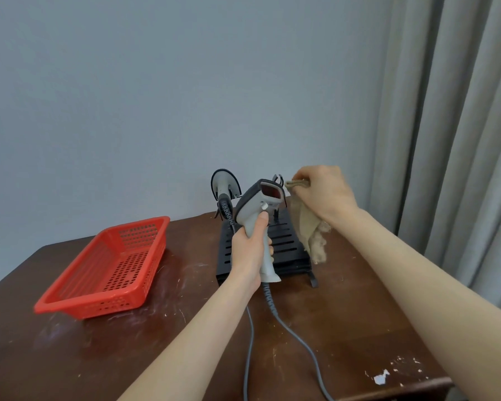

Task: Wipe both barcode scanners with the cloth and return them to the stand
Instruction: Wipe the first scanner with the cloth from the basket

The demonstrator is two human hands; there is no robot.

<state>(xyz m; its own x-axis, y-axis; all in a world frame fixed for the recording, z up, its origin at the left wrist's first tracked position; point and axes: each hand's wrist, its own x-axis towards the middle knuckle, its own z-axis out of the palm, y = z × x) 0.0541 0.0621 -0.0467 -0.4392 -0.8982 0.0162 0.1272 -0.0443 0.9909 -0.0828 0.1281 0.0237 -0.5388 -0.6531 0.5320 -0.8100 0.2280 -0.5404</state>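
Curling round the grey handle, the left hand [248, 253] is clamped on the held scanner [261, 198], which is kept upright above the black stand [287, 244], its reddish window turned toward the right hand [326, 192]; a bunched beige cloth [308, 227] is pinched in that hand's closed fingers just beside the scanner head, the rest hanging loose over the stand's right edge. The second scanner [225, 183] is seated in the stand's left cradle; the empty cradle's prongs are seen just behind the held one.

Trouble is judged most likely from the trailing cable [289, 322]; it could be snagged on the stand's front edge or drag the stand when the scanner is turned. The loose cloth could be caught on the empty prongs; the seated scanner could be knocked by a wide stroke. A red basket [70, 305] lies well apart on the scuffed table [344, 328].

No brand, label or writing can be read on anything.
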